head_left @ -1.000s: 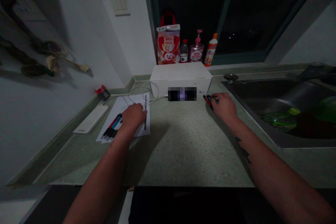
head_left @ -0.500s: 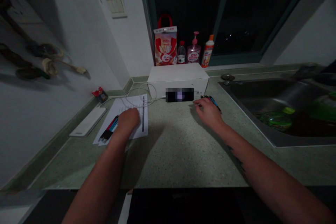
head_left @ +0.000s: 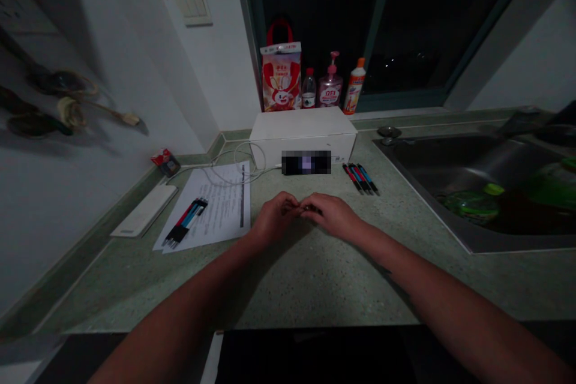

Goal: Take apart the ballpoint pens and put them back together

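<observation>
Over the middle of the counter, my left hand [head_left: 278, 216] and my right hand [head_left: 330, 214] meet at the fingertips. The fingers of each are curled into a pinch; anything between them is too small or hidden to make out. To the left, several pen-like pieces [head_left: 186, 221] in black, red and blue lie bunched on printed paper sheets [head_left: 225, 210]. Beyond my right hand, several black, red and blue pens [head_left: 360, 179] rest side by side. A phone [head_left: 306, 163] with a blurred screen leans against a white box [head_left: 301, 126].
A white cable [head_left: 265, 169] loops from the phone across the paper toward a white flat power bank-like slab [head_left: 146, 210]. A small red and dark packet [head_left: 165, 162] sits by the wall. The sink [head_left: 450, 216] is at right. Bottles and a bag [head_left: 281, 81] stand behind the box.
My left hand has moved right from the paper, and my right hand has come left from beside the pens. They now meet in the middle, leaving both pen groups uncovered.
</observation>
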### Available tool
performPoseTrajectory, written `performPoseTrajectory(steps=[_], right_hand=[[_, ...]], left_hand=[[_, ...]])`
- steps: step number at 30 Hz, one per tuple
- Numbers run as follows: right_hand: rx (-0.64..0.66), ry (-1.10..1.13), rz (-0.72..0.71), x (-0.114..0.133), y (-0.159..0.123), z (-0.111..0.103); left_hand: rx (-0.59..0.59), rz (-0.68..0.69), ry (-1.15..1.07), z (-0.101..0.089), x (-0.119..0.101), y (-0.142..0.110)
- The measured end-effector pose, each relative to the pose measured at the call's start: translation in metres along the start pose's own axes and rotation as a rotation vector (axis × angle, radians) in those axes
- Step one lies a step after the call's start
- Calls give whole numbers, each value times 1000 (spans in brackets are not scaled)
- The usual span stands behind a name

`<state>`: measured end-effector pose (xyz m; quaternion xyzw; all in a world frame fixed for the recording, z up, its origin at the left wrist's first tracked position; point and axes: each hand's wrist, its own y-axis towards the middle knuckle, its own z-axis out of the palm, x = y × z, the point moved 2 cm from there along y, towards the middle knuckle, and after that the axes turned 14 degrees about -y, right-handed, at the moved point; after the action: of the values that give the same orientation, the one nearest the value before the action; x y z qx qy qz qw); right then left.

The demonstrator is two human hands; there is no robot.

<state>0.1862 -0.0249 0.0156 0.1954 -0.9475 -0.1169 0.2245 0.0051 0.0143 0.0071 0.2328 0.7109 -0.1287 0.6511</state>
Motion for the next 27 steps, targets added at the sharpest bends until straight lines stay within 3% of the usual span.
performPoseTrajectory(steps=[3,8,13,20,27], right_hand=[[-30,104,80,-6,2,-3],[-188,368,343,-28,3,-3],[-170,609,511,-40,5,-2],[-21,660,464,-30,4,-6],[-109,445,334,-33,3,-12]], left_hand=[[3,-7,21,-2,0,1],[-44,55,235,-10,-6,2],[-119,124,343,-16,-5,4],[-129,135,326,-19,-7,5],[-120,8,207,-19,-7,6]])
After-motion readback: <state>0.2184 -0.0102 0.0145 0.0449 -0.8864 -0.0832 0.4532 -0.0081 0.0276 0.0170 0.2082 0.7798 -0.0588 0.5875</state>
